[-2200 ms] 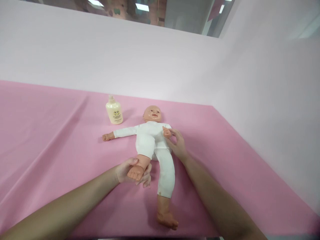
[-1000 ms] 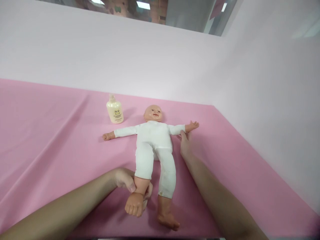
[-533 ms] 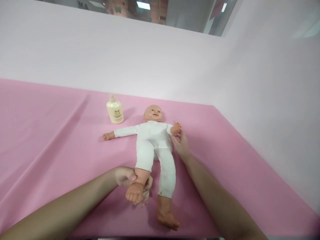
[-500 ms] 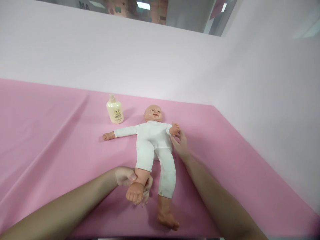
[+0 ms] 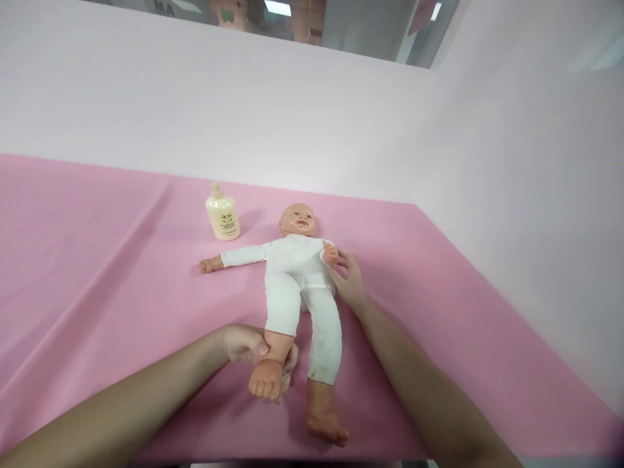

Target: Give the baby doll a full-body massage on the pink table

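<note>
A baby doll with a white cloth body lies on its back, its bald head toward the wall. My left hand is wrapped round the doll's lower leg, just above the raised foot; some of its fingers are behind the leg. At the doll's bent arm, my right hand holds it near the small hand, fingers partly hidden behind it. The doll's other arm stretches out to the left, and its other leg lies straight toward me.
A pale yellow pump bottle stands left of the doll's head. Pink cloth with a long fold at the left covers the table. A white wall rises behind and to the right, with a window above.
My right hand has brought the doll's arm inward, to the left over its chest. The leg in my left hand has shifted very slightly.
</note>
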Tool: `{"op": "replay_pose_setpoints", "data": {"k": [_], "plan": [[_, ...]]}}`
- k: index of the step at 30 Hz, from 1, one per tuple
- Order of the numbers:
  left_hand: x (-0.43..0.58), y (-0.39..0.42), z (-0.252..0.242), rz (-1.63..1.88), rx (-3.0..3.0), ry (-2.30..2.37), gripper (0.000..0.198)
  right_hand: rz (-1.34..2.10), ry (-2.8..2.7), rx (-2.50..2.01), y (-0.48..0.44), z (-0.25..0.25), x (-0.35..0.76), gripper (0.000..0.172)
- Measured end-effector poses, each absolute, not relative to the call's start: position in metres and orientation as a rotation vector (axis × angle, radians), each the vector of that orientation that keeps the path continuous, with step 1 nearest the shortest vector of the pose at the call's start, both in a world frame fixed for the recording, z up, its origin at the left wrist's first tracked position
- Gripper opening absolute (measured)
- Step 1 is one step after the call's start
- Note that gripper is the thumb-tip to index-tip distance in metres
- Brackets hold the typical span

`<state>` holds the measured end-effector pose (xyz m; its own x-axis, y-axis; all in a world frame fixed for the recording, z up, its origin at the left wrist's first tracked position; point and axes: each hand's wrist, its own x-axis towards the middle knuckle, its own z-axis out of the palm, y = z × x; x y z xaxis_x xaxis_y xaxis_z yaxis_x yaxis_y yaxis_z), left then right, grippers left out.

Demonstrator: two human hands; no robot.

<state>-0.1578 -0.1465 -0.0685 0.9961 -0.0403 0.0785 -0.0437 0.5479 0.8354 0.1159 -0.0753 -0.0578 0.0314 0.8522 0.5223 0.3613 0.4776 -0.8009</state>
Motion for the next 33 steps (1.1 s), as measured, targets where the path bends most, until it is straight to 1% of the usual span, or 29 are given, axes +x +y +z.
{"op": "replay_pose_setpoints", "data": {"k": [7,17,22,25,29,33], "plan": [[-0.158,-0.146,-0.063,-0.079,1.035,-0.042,0.052,0.701,-1.356,-1.087,-0.066,-0.06,0.118,0.054],[-0.159,-0.145,-0.058,-0.115,1.083,-0.021,0.052,0.699,-1.225,-1.075,-0.059,-0.06,0.123,0.071],[-0.159,-0.145,-0.058,-0.115,1.108,-0.001,0.049,0.761,-1.155,-1.115,-0.056,-0.064,0.128,0.078],[-0.159,-0.144,-0.059,-0.122,1.116,0.008,0.05,0.791,-1.12,-1.158,-0.055,-0.067,0.132,0.079],[-0.16,-0.144,-0.06,-0.137,1.111,0.0,0.051,0.808,-1.059,-1.219,-0.055,-0.068,0.134,0.073],[-0.16,-0.144,-0.058,-0.141,1.115,-0.002,0.049,0.823,-1.028,-1.202,-0.056,-0.063,0.131,0.075]]}}
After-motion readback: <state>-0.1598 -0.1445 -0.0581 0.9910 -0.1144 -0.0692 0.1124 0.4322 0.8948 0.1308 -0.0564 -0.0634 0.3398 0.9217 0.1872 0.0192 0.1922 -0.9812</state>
